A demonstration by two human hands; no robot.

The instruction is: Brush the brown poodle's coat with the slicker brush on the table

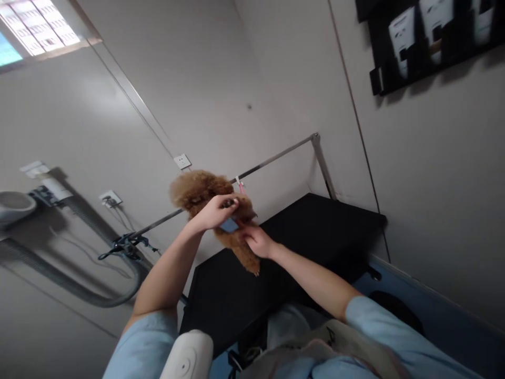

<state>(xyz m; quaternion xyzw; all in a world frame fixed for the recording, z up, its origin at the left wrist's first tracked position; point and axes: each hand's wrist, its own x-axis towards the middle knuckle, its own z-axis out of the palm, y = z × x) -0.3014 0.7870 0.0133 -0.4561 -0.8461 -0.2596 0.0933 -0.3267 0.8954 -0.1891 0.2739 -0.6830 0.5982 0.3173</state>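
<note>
A small brown curly-haired dog [199, 190] stands on a black grooming table [307, 226], seen in a strongly tilted view. My left hand [215, 212] is closed around the dog's muzzle and seems to pinch a thin dark tool I cannot make out. My right hand [256, 240] grips the dog at its chest and front leg, next to a small blue object [229, 225] between the hands. A pink leash clip [240, 185] hangs from the metal grooming arm [276, 156] above the dog.
A grey hose [79, 284] and a dryer unit [13, 205] run along the wall at left, with wall sockets [182, 161] nearby. A black rack with white packets [430, 37] hangs upper right. A white device [189, 358] sits at my chest.
</note>
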